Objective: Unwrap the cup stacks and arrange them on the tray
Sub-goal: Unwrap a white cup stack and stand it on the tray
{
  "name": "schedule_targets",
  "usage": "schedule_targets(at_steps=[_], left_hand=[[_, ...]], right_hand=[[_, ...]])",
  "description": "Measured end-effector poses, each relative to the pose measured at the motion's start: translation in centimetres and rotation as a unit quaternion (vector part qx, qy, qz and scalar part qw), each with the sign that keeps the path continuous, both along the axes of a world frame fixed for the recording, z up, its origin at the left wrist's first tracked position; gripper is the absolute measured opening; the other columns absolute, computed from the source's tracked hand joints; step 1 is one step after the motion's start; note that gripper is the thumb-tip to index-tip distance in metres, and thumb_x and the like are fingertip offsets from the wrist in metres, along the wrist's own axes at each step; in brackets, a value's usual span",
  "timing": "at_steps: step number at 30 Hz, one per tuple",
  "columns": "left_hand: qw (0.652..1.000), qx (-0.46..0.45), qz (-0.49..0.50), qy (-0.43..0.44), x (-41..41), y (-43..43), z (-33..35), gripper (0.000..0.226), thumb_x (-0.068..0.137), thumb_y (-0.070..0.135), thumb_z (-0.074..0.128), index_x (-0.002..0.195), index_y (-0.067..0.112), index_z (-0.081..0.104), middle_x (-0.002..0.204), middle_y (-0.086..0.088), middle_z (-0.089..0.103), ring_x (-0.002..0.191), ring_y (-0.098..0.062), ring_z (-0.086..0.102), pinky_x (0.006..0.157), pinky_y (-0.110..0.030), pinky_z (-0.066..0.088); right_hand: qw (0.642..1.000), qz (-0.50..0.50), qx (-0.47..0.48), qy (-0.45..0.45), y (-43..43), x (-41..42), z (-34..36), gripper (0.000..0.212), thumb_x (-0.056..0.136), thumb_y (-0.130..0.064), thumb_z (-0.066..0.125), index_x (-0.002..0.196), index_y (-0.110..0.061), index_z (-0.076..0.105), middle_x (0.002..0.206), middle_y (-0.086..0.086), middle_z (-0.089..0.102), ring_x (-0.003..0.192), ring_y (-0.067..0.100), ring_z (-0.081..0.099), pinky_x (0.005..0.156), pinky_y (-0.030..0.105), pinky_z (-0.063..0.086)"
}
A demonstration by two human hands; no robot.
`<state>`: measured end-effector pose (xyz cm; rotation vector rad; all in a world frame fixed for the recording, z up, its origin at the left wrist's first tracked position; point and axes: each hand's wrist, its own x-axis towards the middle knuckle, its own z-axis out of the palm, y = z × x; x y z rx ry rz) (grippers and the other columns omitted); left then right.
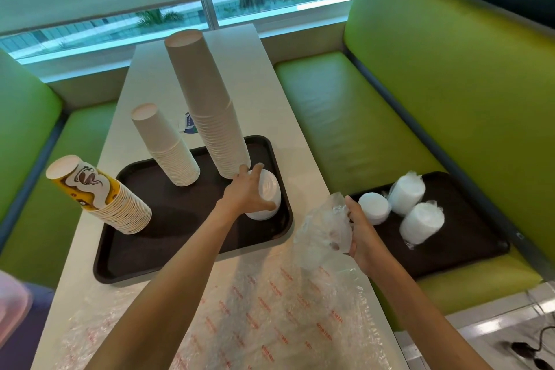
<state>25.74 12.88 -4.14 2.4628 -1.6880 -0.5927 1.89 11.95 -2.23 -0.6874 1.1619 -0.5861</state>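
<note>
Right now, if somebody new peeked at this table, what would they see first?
Probably the tallest stack of white cups, standing upside down at the back of the dark tray on the table, with a shorter white stack and a yellow printed stack to its left. Next, the left grip holds a pile of white lids on that tray, while the right grip clutches crumpled clear wrap.

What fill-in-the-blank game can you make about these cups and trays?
The dark tray on the white table holds ___ upside-down paper cup stacks.
The crumpled clear plastic wrap is gripped by the ___ hand.
The other dark tray with wrapped white lids lies on the ___ bench seat.
Missing: three; right; green.
</note>
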Motion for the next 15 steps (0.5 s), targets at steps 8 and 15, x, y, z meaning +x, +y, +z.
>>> schedule_targets(at_steps=[8, 15], left_hand=[[0.999, 0.01, 0.013, -0.031, -0.42, -0.28, -0.5, 0.102, 0.069, 0.043, 0.079, 0.147, 0.021, 0.017, 0.142, -0.014, 0.026, 0.128, -0.035, 0.035, 0.093, -0.047, 0.045], [1.0, 0.01, 0.025, -0.011, -0.32, -0.54, -0.73, 0.1, 0.07, 0.04, 0.079, 0.147, 0.021, 0.018, 0.14, -0.015, 0.026, 0.129, -0.038, 0.033, 0.097, -0.05, 0.044]], right_hand=[[1.0, 0.002, 0.003, -0.001, 0.14, 0.02, 0.31, 0.028, 0.1, -0.041, 0.04, 0.091, -0.023, 0.058, 0.093, 0.004, 0.062, 0.082, 0.018, 0.06, 0.066, 0.031, 0.049], [1.0, -0.006, -0.007, 0.006, 0.1, -0.15, 0.45, 0.029, 0.1, -0.036, 0.043, 0.084, -0.02, 0.06, 0.086, 0.005, 0.062, 0.077, 0.018, 0.059, 0.063, 0.031, 0.047]])
